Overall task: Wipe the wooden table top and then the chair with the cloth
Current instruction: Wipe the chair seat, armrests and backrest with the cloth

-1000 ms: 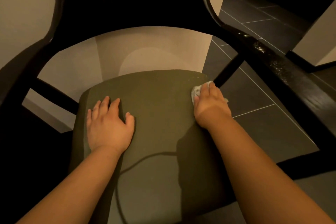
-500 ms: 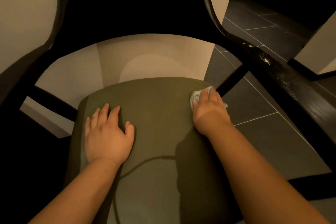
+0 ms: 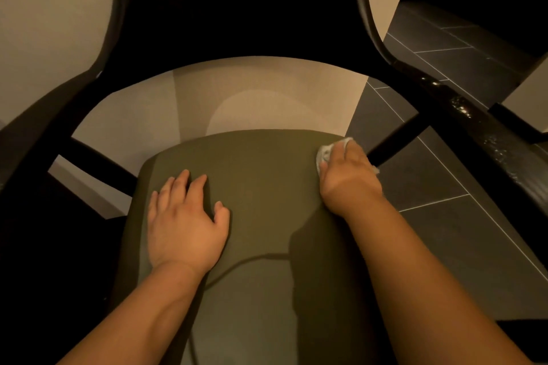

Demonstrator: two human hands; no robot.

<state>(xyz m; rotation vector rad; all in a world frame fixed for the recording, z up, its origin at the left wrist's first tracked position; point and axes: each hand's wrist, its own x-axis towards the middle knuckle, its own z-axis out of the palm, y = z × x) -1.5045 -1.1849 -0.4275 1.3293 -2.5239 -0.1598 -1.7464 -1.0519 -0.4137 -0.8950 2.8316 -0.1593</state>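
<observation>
A dark armchair with a black backrest (image 3: pixel 237 9) and an olive-green seat cushion (image 3: pixel 261 187) fills the view. My left hand (image 3: pixel 184 222) rests flat on the left part of the seat with fingers spread. My right hand (image 3: pixel 350 178) grips a small white cloth (image 3: pixel 327 151) and presses it on the seat's far right corner. Most of the cloth is hidden under my fingers. The wooden table is not in view.
The chair's curved black armrests run along the left (image 3: pixel 38 133) and the right (image 3: pixel 474 121). A beige wall (image 3: pixel 53 9) stands behind the chair. Dark grey floor tiles (image 3: pixel 444 216) lie to the right.
The view has tilted down a little, so the chair sits lower in frame. My right hand has barely shifted with the cloth at the seat's far right corner. My left hand has stayed put.
</observation>
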